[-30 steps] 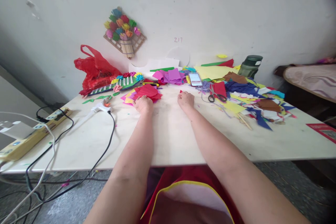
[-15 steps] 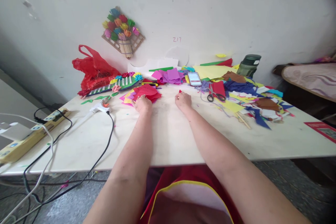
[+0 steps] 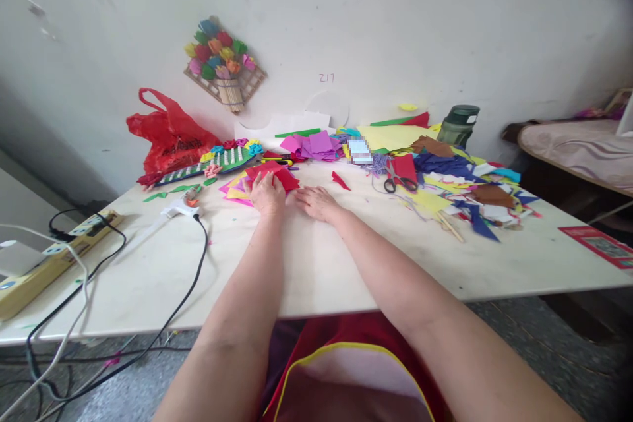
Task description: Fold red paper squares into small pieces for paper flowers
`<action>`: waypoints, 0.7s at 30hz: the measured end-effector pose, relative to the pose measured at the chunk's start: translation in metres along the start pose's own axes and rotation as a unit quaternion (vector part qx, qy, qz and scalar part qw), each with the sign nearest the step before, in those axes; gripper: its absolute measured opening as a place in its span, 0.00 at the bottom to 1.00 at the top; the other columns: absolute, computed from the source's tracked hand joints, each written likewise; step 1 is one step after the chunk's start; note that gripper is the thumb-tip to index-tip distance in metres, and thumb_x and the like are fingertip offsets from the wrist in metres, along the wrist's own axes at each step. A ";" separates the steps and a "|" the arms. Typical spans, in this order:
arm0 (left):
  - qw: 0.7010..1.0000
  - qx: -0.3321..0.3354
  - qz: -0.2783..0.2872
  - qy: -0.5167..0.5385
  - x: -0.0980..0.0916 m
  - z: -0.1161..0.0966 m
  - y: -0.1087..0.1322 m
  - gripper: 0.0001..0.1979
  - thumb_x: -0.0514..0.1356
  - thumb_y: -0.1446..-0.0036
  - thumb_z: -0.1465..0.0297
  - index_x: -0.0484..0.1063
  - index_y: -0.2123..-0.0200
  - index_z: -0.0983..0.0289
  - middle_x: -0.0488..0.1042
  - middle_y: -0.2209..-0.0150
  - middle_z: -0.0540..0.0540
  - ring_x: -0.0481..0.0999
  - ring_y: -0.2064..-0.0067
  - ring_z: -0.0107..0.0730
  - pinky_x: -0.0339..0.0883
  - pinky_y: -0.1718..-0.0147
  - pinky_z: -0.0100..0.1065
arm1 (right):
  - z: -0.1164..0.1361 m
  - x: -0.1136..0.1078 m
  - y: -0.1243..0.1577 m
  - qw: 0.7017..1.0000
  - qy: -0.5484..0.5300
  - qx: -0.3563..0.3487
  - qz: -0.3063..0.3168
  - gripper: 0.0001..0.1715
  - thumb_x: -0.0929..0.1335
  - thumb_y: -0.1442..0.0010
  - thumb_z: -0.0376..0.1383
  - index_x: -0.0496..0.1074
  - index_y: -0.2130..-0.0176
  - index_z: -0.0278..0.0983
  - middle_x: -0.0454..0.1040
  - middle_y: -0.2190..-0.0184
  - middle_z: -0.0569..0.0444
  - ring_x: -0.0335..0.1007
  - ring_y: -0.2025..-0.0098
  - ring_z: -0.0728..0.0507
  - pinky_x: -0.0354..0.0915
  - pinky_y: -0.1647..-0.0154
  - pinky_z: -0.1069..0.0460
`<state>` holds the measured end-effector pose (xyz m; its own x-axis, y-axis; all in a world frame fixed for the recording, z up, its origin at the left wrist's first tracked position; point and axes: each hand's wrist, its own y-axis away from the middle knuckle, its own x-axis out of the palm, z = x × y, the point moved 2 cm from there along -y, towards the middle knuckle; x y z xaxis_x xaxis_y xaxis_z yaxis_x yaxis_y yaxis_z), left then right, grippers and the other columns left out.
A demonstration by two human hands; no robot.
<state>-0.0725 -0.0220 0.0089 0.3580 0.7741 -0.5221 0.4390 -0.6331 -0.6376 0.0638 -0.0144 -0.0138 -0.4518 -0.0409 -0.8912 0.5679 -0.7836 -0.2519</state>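
Red paper squares: a loose stack lying over pink and yellow sheets, far centre of the pale counter.

Left hand: palm down on the near edge of the stack, fingers laid over the top red sheet, not closed around anything.

Right hand: flat on the bare counter just beside the left hand and near the stack, fingers spread, holding nothing.

Red scrap: one small pointed offcut, lying apart from the right hand on its far side.

Scissors: dark handles, resting at the edge of the offcuts to the right.

Paper offcuts: a mixed heap of blue, yellow, brown and white, right part of the counter.

Purple squares: a small pile behind the red stack, near the wall.

Glue gun: white, on its side to the left of the stack, black cable trailing off the near edge.

Power strip: yellowish, far left edge.

Red plastic bag: against the wall, left.

Green bottle: upright by the wall, right.
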 end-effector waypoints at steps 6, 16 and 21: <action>0.977 0.167 0.087 0.099 -0.002 -0.031 0.015 0.15 0.52 0.48 0.71 0.73 0.59 0.59 0.72 0.55 0.55 0.62 0.45 0.37 0.40 0.43 0.42 | -0.009 -0.008 -0.001 0.843 -0.506 0.129 -0.125 0.33 0.53 0.43 0.55 0.71 0.62 0.34 0.74 0.64 0.47 0.70 0.62 0.44 0.64 0.61 0.49; 0.911 0.214 0.200 0.290 -0.002 -0.053 0.034 0.12 0.60 0.54 0.64 0.75 0.65 0.61 0.74 0.57 0.57 0.67 0.50 0.39 0.51 0.46 0.38 | -0.036 -0.019 0.003 0.650 -0.687 0.173 -0.275 0.06 0.68 0.55 0.31 0.69 0.70 0.35 0.74 0.77 0.56 0.71 0.69 0.47 0.66 0.64 0.52; 0.888 -0.145 0.075 0.430 0.005 -0.021 0.017 0.25 0.50 0.50 0.51 0.72 0.63 0.66 0.75 0.63 0.59 0.74 0.62 0.36 0.65 0.64 0.33 | -0.042 -0.024 0.006 0.654 -0.714 0.159 -0.190 0.09 0.69 0.55 0.33 0.69 0.69 0.34 0.75 0.76 0.54 0.73 0.67 0.44 0.67 0.62 0.48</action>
<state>-0.0460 -0.0291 0.0079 0.8725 0.4747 0.1159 0.4825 -0.7989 -0.3591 0.1067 0.0079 -0.0094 -0.8300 -0.1644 0.5330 0.1577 -0.9857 -0.0585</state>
